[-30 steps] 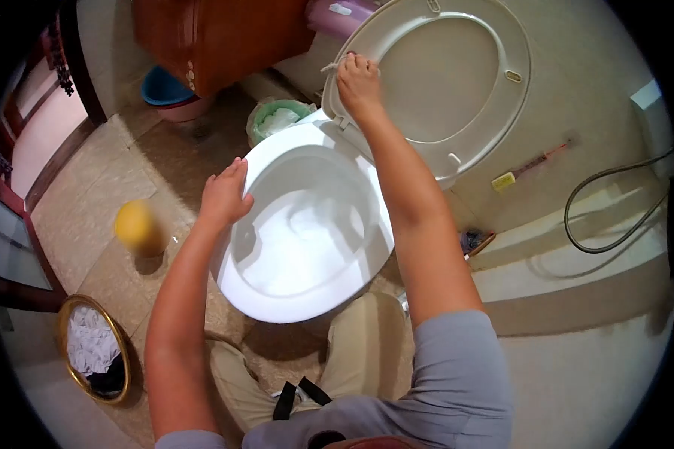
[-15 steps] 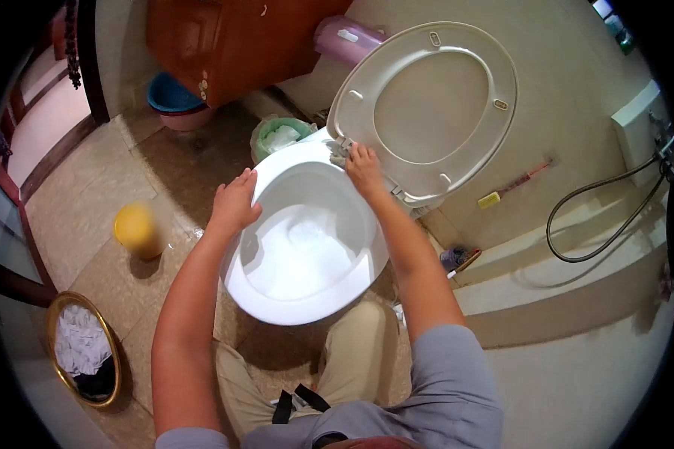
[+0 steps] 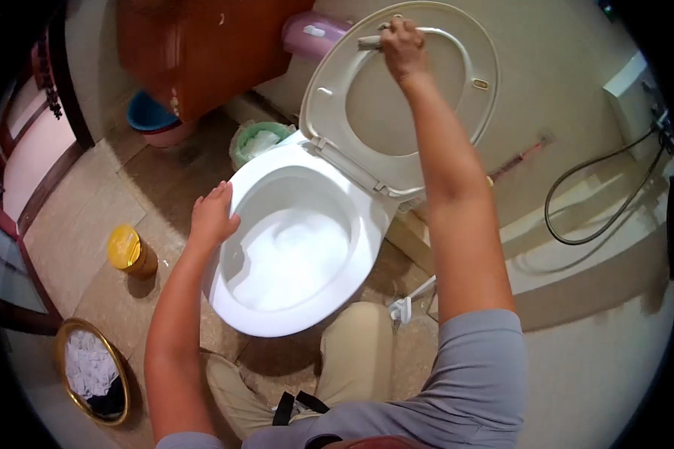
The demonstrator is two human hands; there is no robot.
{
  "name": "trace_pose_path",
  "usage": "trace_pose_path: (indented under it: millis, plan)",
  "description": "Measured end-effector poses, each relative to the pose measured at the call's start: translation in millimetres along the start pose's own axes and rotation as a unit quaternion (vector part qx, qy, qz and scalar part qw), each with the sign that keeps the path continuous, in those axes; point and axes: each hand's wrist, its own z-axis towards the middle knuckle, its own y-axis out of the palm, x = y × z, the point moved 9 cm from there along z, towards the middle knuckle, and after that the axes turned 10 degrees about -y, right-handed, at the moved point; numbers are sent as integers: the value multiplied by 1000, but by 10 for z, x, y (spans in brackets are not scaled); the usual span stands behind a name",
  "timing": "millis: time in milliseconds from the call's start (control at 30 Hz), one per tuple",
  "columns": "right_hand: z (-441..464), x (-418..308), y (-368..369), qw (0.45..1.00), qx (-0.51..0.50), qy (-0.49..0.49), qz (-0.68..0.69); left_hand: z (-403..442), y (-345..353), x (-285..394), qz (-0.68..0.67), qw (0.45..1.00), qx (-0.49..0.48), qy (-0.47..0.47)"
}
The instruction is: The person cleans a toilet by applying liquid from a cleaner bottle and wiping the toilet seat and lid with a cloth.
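In the head view the white toilet bowl (image 3: pixel 277 322) stands in front of me, with its raised seat (image 3: pixel 331 78) leaning back against the lid (image 3: pixel 404 105). My right hand (image 3: pixel 404 52) is up at the top of the seat, its fingers closed round a greyish cloth (image 3: pixel 369 43) that touches the seat's surface. Most of the cloth is hidden by the fingers. On the left rim of the bowl rests my left hand (image 3: pixel 214 217), fingers stretched out and nothing in them.
A yellow-lidded container (image 3: pixel 131 251) stands on the floor at left, near a gold-rimmed basket (image 3: pixel 64 367) of clothes. Behind the bowl are a lined waste bin (image 3: pixel 241 142) and a blue basin (image 3: pixel 148 112). A shower hose (image 3: pixel 550 202) hangs at right.
My right hand has moved with the cloth from the seat's hinge up to its top edge. My left hand stays on the rim. The view has shifted slightly.
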Motion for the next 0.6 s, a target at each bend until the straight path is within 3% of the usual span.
trace_pose_path:
  millis: [67,167,300,400,500,600]
  plan:
    - [-134,-193,168,998,-60,5,23,17,-5,28,5,1000,5,1]
    - [-307,-887,216,968,-118,-142,167,18,37,5,8,1000,18,11]
    - [-108,-440,98,986,-98,-54,122,1,18,-12,15,999,37,25]
    - [48,211,-321,1000,-11,-14,26,30,-7,44,13,999,34,22]
    - [-186,706,-64,999,41,2,7,56,36,21,15,999,33,19]
    - [-500,950,-215,999,3,-46,-25,63,16,63,17,1000,16,4]
